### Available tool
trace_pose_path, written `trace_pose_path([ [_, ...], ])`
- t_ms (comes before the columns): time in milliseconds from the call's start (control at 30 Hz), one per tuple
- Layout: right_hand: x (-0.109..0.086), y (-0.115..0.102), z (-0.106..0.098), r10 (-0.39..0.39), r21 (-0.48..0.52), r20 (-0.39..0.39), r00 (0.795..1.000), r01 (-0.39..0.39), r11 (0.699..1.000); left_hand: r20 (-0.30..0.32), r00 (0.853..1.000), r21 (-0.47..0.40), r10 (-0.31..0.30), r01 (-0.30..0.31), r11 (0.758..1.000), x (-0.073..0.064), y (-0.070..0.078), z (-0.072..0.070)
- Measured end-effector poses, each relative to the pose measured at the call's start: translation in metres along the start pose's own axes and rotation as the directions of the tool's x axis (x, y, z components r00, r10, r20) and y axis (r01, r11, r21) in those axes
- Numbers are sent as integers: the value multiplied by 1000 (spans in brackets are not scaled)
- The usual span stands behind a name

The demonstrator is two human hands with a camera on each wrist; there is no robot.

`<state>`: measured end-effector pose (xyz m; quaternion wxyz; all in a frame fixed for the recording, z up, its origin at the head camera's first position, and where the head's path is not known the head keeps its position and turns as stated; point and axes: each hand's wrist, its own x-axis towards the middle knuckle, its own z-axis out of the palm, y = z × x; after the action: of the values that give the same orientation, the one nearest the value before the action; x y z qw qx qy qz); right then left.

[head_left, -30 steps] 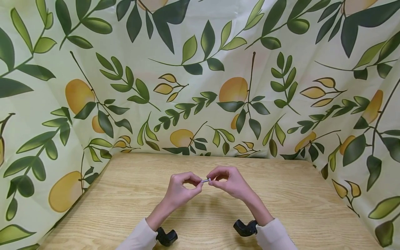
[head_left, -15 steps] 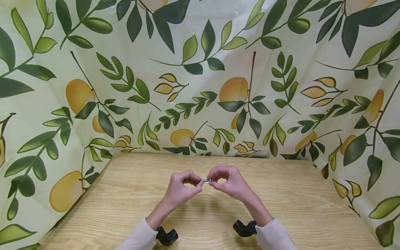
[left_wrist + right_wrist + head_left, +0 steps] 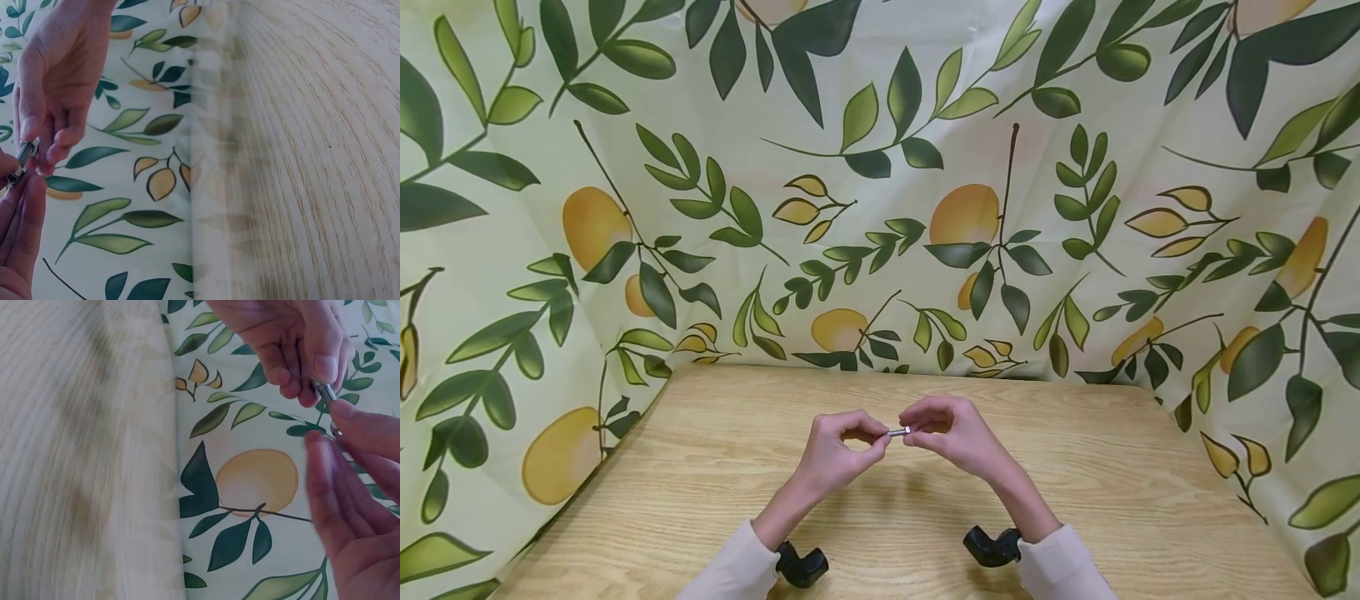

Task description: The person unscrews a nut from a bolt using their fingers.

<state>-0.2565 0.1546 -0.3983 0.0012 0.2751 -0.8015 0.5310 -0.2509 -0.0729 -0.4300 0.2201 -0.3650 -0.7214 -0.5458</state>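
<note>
A small silvery metal bolt (image 3: pixel 897 432) with a wider, hex-shaped end is held almost level above the table, between both hands. My left hand (image 3: pixel 842 454) pinches its thin end between thumb and fingertips. On the other side my right hand (image 3: pixel 951 437) has thumb and index finger around the wider end, which shows between them. Fine threading shows on the bolt (image 3: pixel 326 393) in the right wrist view, where the right thumb (image 3: pixel 369 428) overlaps part of it. In the left wrist view the left fingertips cover the lower part of the bolt (image 3: pixel 26 156).
A pale wood-grain table (image 3: pixel 700 500) lies under both hands. Behind and beside it hangs a cloth (image 3: pixel 865 183) printed with leaves and orange fruit. Black curved devices sit at the left wrist (image 3: pixel 801 567) and right wrist (image 3: pixel 992 546).
The right fingers close over the bolt's wider end half a second ago, then spread slightly so that it shows again. The left hand keeps its pinch. The head view shifts very slightly.
</note>
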Motion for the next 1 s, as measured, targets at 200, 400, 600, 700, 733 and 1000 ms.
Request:
trace_pose_path([
  [200,1,2,-2,34,3,67,997,-34,999,5,1000,-3,21,-21,1000,-1,-1,1],
  [400,1,3,-4,25,1,68,997,-25,1000,2,999,1,43,-43,999,0,-2,2],
  [600,1,3,-4,-23,-17,33,999,24,1000,-5,1000,-6,29,-29,1000,0,-3,3],
  [700,1,3,-2,-64,-12,19,998,64,998,-9,1000,-6,15,-15,1000,0,-3,3],
  [733,1,3,-2,-75,-8,18,997,76,997,-11,1000,-4,11,-11,1000,0,-3,3],
  [1000,0,1,-1,-73,28,34,997,72,997,-15,1000,-3,22,-22,1000,0,-1,2],
])
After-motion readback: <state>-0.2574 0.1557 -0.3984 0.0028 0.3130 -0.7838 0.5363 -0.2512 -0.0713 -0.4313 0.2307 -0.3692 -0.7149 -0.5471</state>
